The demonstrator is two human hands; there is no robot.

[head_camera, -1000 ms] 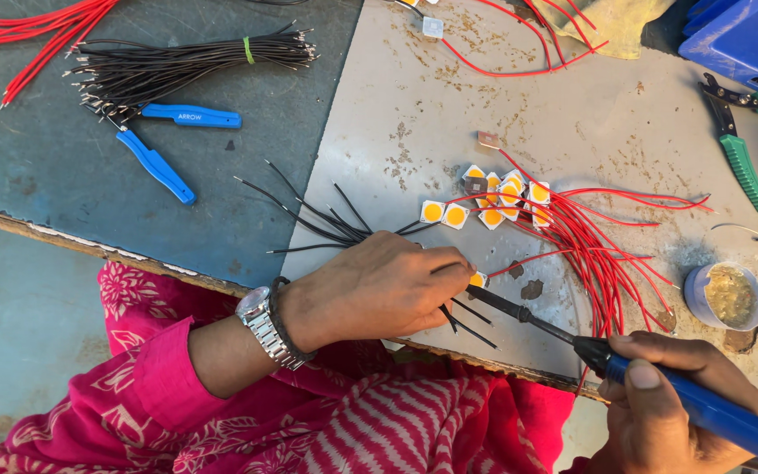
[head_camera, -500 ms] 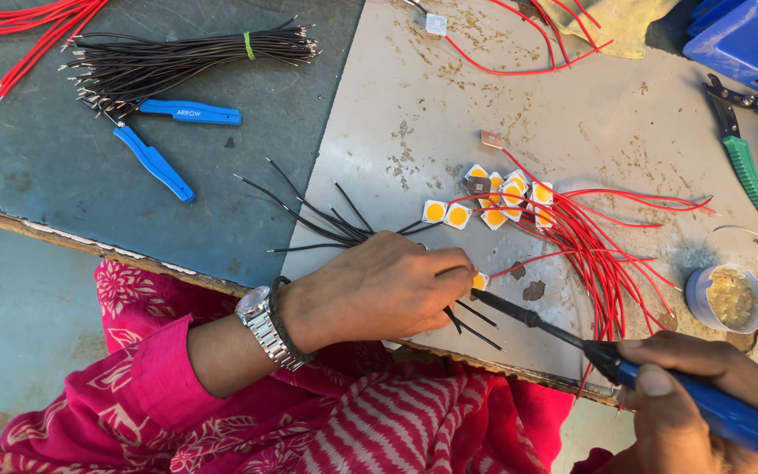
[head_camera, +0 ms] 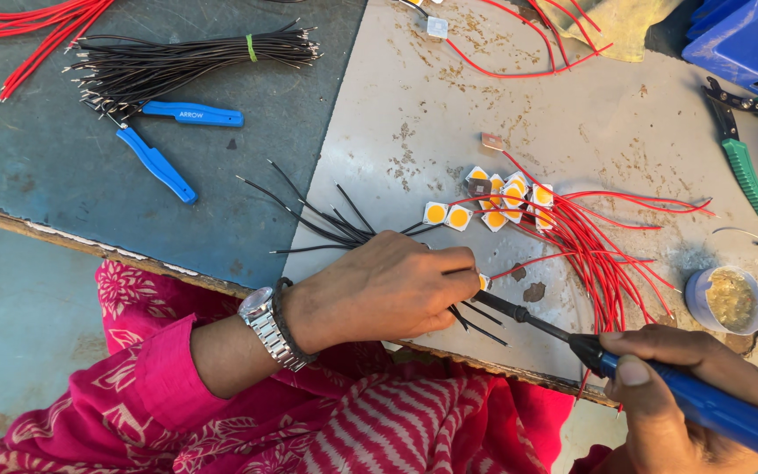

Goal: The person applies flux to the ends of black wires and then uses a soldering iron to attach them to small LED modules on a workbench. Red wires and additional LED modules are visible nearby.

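My left hand (head_camera: pixel 388 285) rests on the grey board and pinches a short black wire against a small yellow LED chip (head_camera: pixel 483 282); more loose black wires (head_camera: pixel 326 219) fan out from under the fingers. My right hand (head_camera: pixel 686 395) grips a blue-handled soldering iron (head_camera: pixel 704 405), its dark tip touching the chip by my left fingertips. Just beyond lies a cluster of yellow LED chips (head_camera: pixel 493 200) with red wires (head_camera: pixel 607 254) attached, spreading to the right.
A small round tin of flux (head_camera: pixel 728 300) stands at the right. Green-handled pliers (head_camera: pixel 739 158) and a blue box (head_camera: pixel 747 44) lie at the far right. Blue-handled cutters (head_camera: pixel 164 145), a tied bundle of black wires (head_camera: pixel 186 61) and red wires (head_camera: pixel 37 22) sit on the left.
The soldering iron tip has stayed at the chip under my left fingers. Both hands have barely shifted; my right hand sits slightly lower in view.
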